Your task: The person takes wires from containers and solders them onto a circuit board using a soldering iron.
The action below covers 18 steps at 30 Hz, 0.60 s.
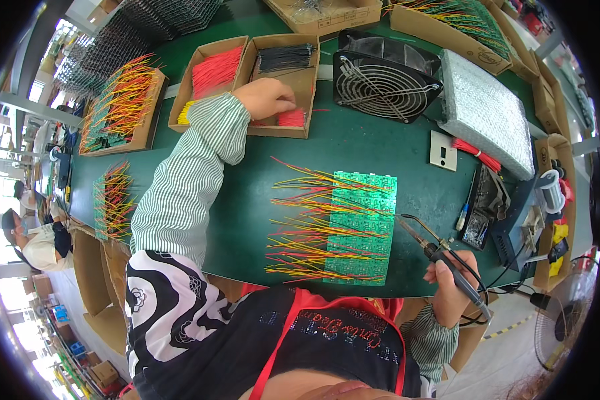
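Observation:
My left hand (268,99) reaches into a cardboard box of wires at the back. Its fingers are bent together just above short red wires (291,118), and what they pinch is hidden. In my right hand (455,285) is a soldering iron (461,277) with a thin metal tube along its tip, held at the right of the work. Its tip points toward a green circuit board panel (361,227), which lies flat in front of me. Rows of red and yellow wires (297,230) stick out leftward from the panel.
A black fan (387,87) with a wire guard stands at the back, beside a bubble-wrapped block (487,110). To the right lie a switch plate (443,151), a red wire bundle (477,154) and a solder spool (551,190). Wired boards (117,110) fill a box at the left.

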Each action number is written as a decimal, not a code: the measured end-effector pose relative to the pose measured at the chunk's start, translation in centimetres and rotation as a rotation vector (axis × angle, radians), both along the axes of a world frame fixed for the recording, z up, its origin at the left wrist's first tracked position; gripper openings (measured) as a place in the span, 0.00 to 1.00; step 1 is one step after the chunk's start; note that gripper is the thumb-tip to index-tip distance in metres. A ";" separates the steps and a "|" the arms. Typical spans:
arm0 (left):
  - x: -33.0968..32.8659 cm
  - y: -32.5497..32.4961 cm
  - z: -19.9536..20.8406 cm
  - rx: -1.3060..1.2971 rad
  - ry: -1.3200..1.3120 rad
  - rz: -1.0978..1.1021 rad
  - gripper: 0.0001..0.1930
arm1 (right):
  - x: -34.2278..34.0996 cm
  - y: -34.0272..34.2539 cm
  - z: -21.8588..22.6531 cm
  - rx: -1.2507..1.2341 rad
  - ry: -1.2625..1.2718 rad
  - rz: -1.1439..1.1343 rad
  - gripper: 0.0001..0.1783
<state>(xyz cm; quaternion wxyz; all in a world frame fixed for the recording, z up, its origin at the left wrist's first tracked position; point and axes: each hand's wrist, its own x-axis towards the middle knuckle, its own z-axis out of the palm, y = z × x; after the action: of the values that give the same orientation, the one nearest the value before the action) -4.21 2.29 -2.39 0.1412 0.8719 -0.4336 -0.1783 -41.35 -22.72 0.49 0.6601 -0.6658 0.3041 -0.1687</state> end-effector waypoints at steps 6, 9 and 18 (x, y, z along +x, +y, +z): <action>0.0 -1.1 0.1 0.152 0.013 0.018 0.13 | -0.3 0.4 0.0 0.007 -0.008 0.004 0.09; -0.2 -1.1 0.2 0.128 0.029 0.029 0.12 | -0.6 0.6 0.0 0.017 -0.032 0.006 0.09; -0.9 -0.6 0.0 -0.019 -0.037 0.166 0.12 | -1.1 0.5 0.0 0.008 -0.016 0.000 0.09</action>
<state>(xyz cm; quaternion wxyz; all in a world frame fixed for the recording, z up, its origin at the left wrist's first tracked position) -5.11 1.69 -2.36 0.1558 0.9066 -0.3641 -0.1457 -42.49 -22.27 0.47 0.6652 -0.6617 0.2995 -0.1729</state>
